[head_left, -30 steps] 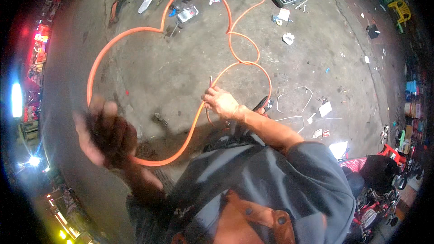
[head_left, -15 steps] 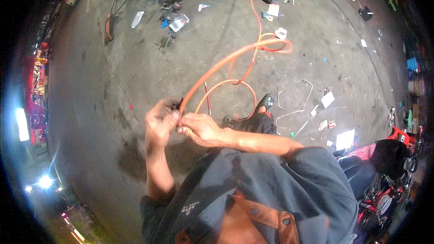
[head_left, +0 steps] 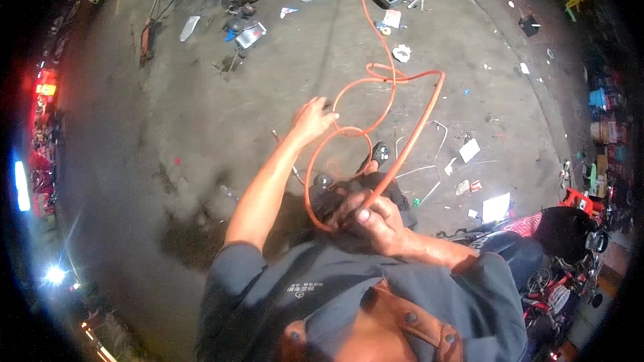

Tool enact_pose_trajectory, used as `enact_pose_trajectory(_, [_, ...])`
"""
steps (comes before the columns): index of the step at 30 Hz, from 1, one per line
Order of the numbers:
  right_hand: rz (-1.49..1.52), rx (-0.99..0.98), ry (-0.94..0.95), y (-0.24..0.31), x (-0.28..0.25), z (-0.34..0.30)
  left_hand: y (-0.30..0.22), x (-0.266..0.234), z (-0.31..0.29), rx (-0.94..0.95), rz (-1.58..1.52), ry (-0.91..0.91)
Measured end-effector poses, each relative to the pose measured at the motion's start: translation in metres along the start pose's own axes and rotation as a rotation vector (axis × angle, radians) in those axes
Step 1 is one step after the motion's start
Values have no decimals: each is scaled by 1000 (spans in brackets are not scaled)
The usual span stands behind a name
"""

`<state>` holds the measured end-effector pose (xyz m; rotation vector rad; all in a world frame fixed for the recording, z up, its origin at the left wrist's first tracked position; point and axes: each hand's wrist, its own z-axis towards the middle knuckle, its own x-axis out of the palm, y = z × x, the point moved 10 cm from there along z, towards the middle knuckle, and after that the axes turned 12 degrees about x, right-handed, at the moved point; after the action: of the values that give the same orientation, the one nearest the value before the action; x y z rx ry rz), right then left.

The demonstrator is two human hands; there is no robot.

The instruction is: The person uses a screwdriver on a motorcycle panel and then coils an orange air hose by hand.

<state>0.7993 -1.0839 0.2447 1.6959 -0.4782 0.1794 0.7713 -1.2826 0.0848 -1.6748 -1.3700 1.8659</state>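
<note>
Hose (head_left: 410, 145), one, in right fingers (head_left: 386, 208)

A lamp (head_left: 56, 275) flares into a starburst at lower left, below a glaring white light strip (head_left: 23, 186), over a dimly lit concrete floor (head_left: 221, 80); motion softens the right hand (head_left: 384, 228), while fisheye distortion curves toward blackened corners.
</note>
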Motion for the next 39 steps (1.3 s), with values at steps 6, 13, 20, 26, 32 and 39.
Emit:
enact_pose_trajectory(6, [75,14,-31,17,-27,-35,14,128,58,68,-8,324])
enact_pose_trajectory(13, [105,-34,-354,25,-99,-69,23,221,46,-32,13,533])
enact_pose_trajectory(20, [326,119,-1052,-55,-268,-95,-20,142,45,-179,-505,44])
enact_pose_trajectory(26, [3,528,-895,-165,-322,-4,-137,81,19,18,-755,53])
enact_pose_trajectory(32, [-944,427,-775,-117,-224,64,-144,88,13,-19,-1422,-196])
enact_pose_trajectory(39, [-1447,-72,-726,-119,-148,68,-155,35,46,-129,-1597,-324])
